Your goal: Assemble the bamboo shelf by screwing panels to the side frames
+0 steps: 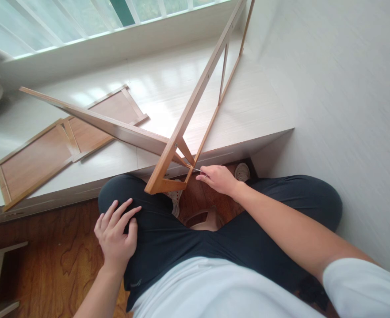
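While the left hand (115, 232) rests spread and flat on the left thigh, holding nothing, the right hand (216, 178) pinches a thin metal tool (197, 170), maybe a hex key, at the near corner of the frame (168, 159). This wooden frame leans from the person's lap up over the white platform (258, 110); a board (95, 120) runs from its joint to the left. I judge a joint screw is being tightened; the next turn needs a steady frame. Two panels (62, 141) lie far left.
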The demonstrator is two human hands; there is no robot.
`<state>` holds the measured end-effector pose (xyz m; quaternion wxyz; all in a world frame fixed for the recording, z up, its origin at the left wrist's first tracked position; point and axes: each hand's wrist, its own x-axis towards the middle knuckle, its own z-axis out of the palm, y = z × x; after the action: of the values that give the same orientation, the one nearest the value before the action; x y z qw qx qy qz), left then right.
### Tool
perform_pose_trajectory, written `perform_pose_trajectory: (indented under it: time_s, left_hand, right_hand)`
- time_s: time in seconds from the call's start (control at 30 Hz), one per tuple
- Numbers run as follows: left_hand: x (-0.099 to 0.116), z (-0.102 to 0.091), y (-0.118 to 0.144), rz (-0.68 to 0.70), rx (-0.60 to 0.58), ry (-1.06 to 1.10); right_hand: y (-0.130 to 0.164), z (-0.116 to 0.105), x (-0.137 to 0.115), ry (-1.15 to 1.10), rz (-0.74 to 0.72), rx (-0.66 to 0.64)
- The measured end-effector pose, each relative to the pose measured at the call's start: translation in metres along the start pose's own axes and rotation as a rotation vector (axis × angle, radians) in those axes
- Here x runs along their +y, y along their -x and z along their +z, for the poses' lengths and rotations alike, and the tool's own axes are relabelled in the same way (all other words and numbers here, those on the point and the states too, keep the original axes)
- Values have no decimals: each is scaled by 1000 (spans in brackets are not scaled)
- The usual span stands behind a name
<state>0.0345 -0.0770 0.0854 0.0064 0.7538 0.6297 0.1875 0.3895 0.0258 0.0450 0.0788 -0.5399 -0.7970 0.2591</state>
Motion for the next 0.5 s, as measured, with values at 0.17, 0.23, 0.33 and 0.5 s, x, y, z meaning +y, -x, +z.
perform_pose_trajectory:
  time_s: [0.17, 0.23, 0.33, 0.5]
  left_hand:
    - [-1, 0, 0, 11, 9, 2]
    - [-1, 0, 0, 11, 10, 2]
    - [-1, 0, 0, 14, 11, -1]
    - [1, 0, -1, 21, 23, -5]
  right_hand:
    - [1, -2, -2, 56, -2, -9]
    - [1, -3, -3, 69, 4, -24]
    - [0, -3, -4, 81, 18, -46]
    - [1, -1, -7, 51, 34, -40]
